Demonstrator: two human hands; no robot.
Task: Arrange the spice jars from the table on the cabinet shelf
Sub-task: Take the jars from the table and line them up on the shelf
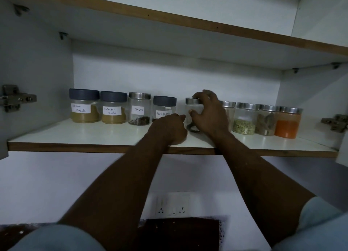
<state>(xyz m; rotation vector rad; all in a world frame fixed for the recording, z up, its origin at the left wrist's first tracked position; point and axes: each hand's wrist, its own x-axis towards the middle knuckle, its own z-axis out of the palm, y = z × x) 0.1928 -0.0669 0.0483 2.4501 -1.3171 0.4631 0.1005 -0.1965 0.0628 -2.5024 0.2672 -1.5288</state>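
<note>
A clear steel-lidded jar is gripped by the right hand, fingers curled over lid and side, mid-row on the cabinet shelf. The left hand is loosely curled, resting on the shelf just beside the Black Pepper jar.

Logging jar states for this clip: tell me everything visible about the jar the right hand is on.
The clear jar stands upright on the white shelf, in the row between the Black Pepper jar and a steel-lidded jar. It has a silver metal lid and a little dark content at the bottom. The right hand wraps its front, fingers on the lid; any label is hidden.
</note>
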